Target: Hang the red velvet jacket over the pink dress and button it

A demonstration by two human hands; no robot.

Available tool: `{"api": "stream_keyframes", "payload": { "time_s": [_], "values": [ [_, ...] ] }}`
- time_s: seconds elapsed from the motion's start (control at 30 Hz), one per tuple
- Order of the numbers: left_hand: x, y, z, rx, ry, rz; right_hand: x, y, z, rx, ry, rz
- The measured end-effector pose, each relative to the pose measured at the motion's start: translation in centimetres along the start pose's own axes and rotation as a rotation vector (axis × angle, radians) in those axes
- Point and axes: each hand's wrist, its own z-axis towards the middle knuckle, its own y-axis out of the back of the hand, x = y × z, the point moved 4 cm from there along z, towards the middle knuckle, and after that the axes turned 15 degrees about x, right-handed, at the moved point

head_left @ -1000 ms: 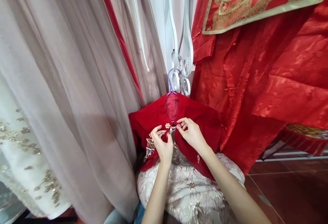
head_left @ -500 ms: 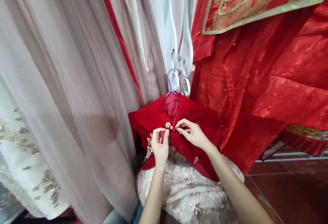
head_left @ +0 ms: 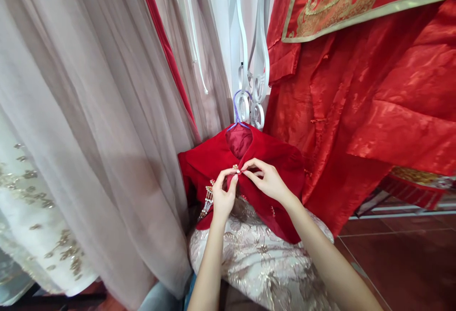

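Note:
A red velvet jacket (head_left: 281,156) with a darker lining at the neck hangs on a purple hanger (head_left: 235,104). At its front opening, just below the collar, my left hand (head_left: 224,197) pinches the jacket's edge by a pearl-and-flower button (head_left: 235,166). Thumb and forefinger of my right hand (head_left: 269,180) close on the opposite edge, almost touching the left fingertips. The fingers partly cover the fastening, so I cannot tell whether it is joined. A beaded tassel (head_left: 206,202) dangles on the left panel, and a small ornament (head_left: 272,211) sits on the right one.
Behind the hanger stands a white scrolled metal frame (head_left: 261,78). Sheer pinkish-grey fabric (head_left: 117,111) drapes down the left. Red satin garments (head_left: 356,88) with gold embroidery hang at the right. Pale floral fabric (head_left: 263,263) bulges beneath the jacket, above a reddish tiled floor (head_left: 409,259).
Both hands have drawn closer together, bringing the jacket's two front edges nearly into contact. The flower button is now more covered by fingers, and the right panel has shifted slightly left.

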Motion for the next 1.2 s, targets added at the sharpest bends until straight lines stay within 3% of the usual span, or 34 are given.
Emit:
{"api": "stream_keyframes", "payload": {
  "time_s": [0.3, 0.57, 0.87, 1.03, 1.2],
  "values": [
    [-2.2, 0.6, 1.7, 0.308, 0.045, 0.288, 0.6, 0.4, 0.4, 0.019, 0.033, -0.135],
    [-3.3, 1.0, 2.3, 0.288, 0.07, 0.525, 0.8, 0.4, 0.3, 0.008, 0.043, -0.182],
    [-2.9, 0.7, 2.6, 0.315, 0.11, 0.335, 0.6, -0.4, 0.0, -0.1, 0.053, -0.145],
    [-2.8, 0.6, 2.5, 0.266, 0.114, 0.369, 0.1, -0.6, -0.1, -0.11, 0.046, -0.086],
    [-3.1, 0.6, 2.8, 0.321, 0.059, 0.459, -0.3, -0.4, -0.1, -0.102, 0.053, -0.049]
  ]
}}
